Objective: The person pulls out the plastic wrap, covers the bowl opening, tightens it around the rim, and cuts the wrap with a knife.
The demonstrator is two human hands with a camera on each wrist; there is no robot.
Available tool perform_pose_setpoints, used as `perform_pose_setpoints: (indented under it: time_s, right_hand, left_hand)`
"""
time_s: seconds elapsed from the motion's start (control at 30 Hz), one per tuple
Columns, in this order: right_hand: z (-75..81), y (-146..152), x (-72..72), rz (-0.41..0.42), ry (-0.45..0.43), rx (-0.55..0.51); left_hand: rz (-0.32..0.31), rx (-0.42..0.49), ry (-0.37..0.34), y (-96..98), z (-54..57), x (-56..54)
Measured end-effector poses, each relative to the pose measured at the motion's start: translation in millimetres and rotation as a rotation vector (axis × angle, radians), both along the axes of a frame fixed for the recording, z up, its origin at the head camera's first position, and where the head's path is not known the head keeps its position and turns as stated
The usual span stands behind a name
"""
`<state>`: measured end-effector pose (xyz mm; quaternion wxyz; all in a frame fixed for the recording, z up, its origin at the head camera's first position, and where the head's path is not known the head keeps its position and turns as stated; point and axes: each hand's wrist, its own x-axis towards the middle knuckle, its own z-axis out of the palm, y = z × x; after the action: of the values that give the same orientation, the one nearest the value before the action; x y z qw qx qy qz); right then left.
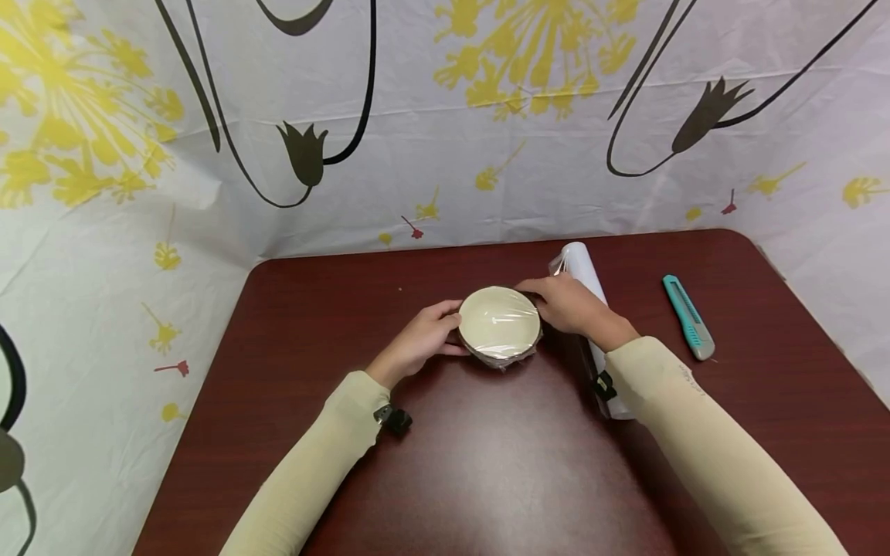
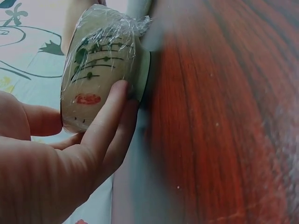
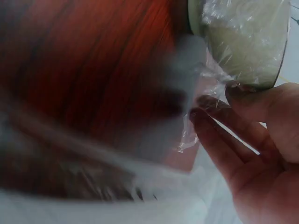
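Observation:
A cream bowl with clear plastic wrap stretched over its top stands near the middle of the table. In the left wrist view, green and red markings show on the bowl's side through crinkled film. My left hand grips the bowl from the left, thumb near the rim and fingers along its side. On the far right side, my right hand pinches loose plastic wrap hanging from the bowl, thumb close to the rim. Part of the right fingertips is hidden by the bowl in the head view.
A white roll of plastic wrap lies lengthwise under my right forearm. Right of it rests a teal box cutter. The dark red table meets a flower-patterned sheet at its back and left.

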<state>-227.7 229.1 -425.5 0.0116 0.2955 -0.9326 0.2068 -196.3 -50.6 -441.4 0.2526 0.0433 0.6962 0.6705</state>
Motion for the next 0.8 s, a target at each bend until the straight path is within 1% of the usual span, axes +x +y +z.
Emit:
perform_pose_setpoints:
  time_s: [0.1,0.13,0.23,0.3,0.33,0.37,0.47,0.53,0.57,0.63,0.67,0.73,0.8]
  right_hand:
    - [-0.4,-0.2,0.6,-0.026,-0.058,-0.042]
    - [-4.4,0.8,-1.1,-0.035,-0.057,-0.058]
    - [-5.3,-1.7,0.5,-0.088,-0.153,-0.136]
    - [-7.7,-2.3,1.8,-0.126,-0.281,-0.226]
    - [-9.3,-2.3,2.3,-0.143,-0.36,-0.287]
    - [-7.4,-3.5,4.6,-0.167,-0.471,-0.36]
    - [-11.7,-2.0,6.6,-0.219,-0.745,-0.597]
    - [-12.3,-2.0,8.9,-0.271,-0.891,-0.743]
    - [-11.7,-2.5,10.6,-0.31,-0.944,-0.801]
    - [-7.5,-5.7,15.4,-0.367,-0.994,-0.875]
    - [-5.3,-8.0,18.1,-0.388,-1.004,-0.892]
    - [-0.4,-14.5,24.0,-0.415,-1.002,-0.908]
    - [3.7,-22.4,29.3,-0.422,-0.983,-0.902]
  left_hand:
    - [0.011,0.022,-0.018,1.2,-0.2,0.5]
    - [0.016,0.026,-0.022,1.7,-0.3,0.9]
    - [0.029,0.039,-0.035,2.7,-0.9,2.0]
    - [0.035,0.049,-0.037,3.4,-1.6,2.9]
    - [0.04,0.054,-0.041,3.6,-2.0,3.4]
    - [0.044,0.059,-0.043,3.9,-2.6,3.6]
    - [0.065,0.071,-0.051,4.8,-4.3,4.4]
    - [0.083,0.079,-0.061,5.6,-5.6,4.7]
    - [0.091,0.083,-0.062,6.1,-6.1,4.8]
    - [0.102,0.088,-0.066,7.0,-6.6,5.3]
    - [0.107,0.091,-0.067,7.5,-6.6,5.5]
    - [0.114,0.094,-0.068,8.1,-6.0,6.2]
    - [0.119,0.097,-0.072,8.5,-5.3,6.9]
